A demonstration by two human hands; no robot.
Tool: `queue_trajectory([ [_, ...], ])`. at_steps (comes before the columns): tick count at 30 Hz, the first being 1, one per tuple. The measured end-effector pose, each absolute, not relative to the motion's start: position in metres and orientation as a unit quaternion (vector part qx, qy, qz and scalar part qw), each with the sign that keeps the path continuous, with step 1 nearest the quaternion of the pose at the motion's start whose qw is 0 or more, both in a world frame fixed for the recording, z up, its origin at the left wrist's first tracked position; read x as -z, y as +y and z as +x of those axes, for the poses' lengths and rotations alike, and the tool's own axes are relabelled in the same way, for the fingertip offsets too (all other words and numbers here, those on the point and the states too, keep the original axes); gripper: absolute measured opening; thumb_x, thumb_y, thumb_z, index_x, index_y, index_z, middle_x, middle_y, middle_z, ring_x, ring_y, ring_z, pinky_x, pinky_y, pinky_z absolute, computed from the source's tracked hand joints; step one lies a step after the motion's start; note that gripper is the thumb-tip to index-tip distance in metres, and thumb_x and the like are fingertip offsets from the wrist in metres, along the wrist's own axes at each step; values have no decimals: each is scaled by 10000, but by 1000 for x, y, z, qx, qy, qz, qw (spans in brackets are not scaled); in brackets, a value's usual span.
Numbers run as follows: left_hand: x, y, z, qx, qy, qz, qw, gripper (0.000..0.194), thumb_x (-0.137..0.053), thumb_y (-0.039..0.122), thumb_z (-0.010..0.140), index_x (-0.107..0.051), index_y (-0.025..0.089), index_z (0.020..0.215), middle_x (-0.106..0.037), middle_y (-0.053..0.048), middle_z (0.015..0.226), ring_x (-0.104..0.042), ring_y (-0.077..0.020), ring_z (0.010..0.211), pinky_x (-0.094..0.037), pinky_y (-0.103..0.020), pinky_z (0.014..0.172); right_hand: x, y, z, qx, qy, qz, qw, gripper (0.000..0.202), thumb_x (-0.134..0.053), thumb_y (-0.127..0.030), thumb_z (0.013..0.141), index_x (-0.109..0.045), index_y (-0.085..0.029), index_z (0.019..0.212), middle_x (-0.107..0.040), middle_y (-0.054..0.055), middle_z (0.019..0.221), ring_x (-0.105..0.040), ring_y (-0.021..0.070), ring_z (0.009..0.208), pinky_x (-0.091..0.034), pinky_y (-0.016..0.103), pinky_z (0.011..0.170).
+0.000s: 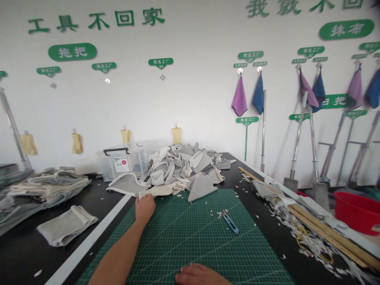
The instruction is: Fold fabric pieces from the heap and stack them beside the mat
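My left hand (145, 208) is closed on the edge of a cream cloth strip (162, 190) at the front of a heap of grey and cream cloth pieces (178, 164). My right hand (200, 274) lies flat, fingers together and stretched out, on the green cutting mat (190, 233) near the bottom of the view, with nothing visible in it. Blue thread snips (230, 223) rest on the right part of the mat, with small white scraps beside their tips. A single grey piece (202, 187) hangs from the heap onto the mat's far edge.
At the left are stacked cloths (44, 188) and a folded cloth (67, 225). A clear plastic box (118, 164) stands behind them. Wooden strips (320, 227), white scraps and yellow-handled scissors (311, 247) line the right edge. A red basin (356, 211) is beyond the table.
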State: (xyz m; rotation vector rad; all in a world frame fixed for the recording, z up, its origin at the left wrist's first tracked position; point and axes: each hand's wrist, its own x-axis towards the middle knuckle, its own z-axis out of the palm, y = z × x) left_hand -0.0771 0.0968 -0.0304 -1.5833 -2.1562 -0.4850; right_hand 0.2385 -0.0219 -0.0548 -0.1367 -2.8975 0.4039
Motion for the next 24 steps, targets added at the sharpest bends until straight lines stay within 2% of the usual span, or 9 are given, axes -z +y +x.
queue_trajectory([
  [2, 26, 90, -68, 182, -772, -567, 222, 377, -230, 257, 883, -585, 134, 918, -617, -135, 939, -560, -249, 941, -233, -439, 955, 60, -22, 239, -104, -988, -21, 114, 399, -321, -344, 929, -409, -179, 1281, -437, 69, 1334, -378, 219, 1237, -324, 338, 1019],
  [5, 14, 81, -55, 214, -793, -539, 185, 406, -203, 353, 899, -561, 172, 963, -620, -116, 949, -589, -237, 839, -368, -376, 790, 71, -21, 239, -67, -989, -12, 132, 398, -332, -364, 924, -411, -190, 1273, -419, 60, 1349, -350, 223, 1254, -296, 356, 1032],
  [8, -4, 73, -46, 252, -818, -497, 141, 404, -206, 413, 896, -541, 219, 1009, -640, -94, 908, -600, -232, 747, -381, -317, 637, 81, -19, 238, -52, -987, -14, 151, 398, -341, -369, 921, -397, -206, 1280, -417, 43, 1352, -337, 200, 1262, -279, 339, 1039],
  [13, -44, 53, -29, 306, -775, -511, 212, 371, -249, 428, 890, -547, 236, 997, -649, -67, 840, -600, -226, 739, -347, -285, 597, 78, -20, 237, -40, -988, -10, 149, 369, -357, -359, 917, -444, -202, 1239, -450, 39, 1328, -373, 187, 1240, -310, 310, 1021],
  [17, -84, 26, -9, 365, -718, -546, 230, 335, -309, 412, 882, -578, 221, 939, -649, -47, 783, -595, -203, 734, -350, -269, 614, 51, -36, 246, -40, -980, -63, 184, 343, -382, -347, 905, -473, -211, 1206, -433, 50, 1340, -394, 189, 1228, -326, 320, 1015],
  [19, -104, 10, 4, 418, -671, -572, 218, 309, -348, 408, 872, -590, 224, 922, -650, -32, 792, -592, -189, 763, -363, -258, 645, 28, -44, 253, -31, -961, -113, 251, 444, -434, -391, 867, -411, -185, 1260, -357, 88, 1387, -307, 223, 1281, -278, 380, 1047],
  [21, -122, -5, 17, 479, -630, -582, 187, 289, -391, 414, 856, -603, 219, 881, -644, -14, 754, -586, -170, 738, -373, -244, 649, 0, -49, 256, -16, -924, -181, 337, 637, -488, -426, 817, -280, -129, 1341, -255, 140, 1428, -205, 260, 1319, -237, 432, 1061],
  [24, -140, -22, 37, 572, -569, -580, 115, 283, -433, 420, 838, -616, 205, 844, -626, 5, 706, -563, -142, 668, -386, -226, 619, -40, -43, 250, -1, -858, -286, 427, 867, -553, -442, 760, -83, -90, 1398, -145, 170, 1453, -142, 283, 1332, -243, 460, 1054],
])
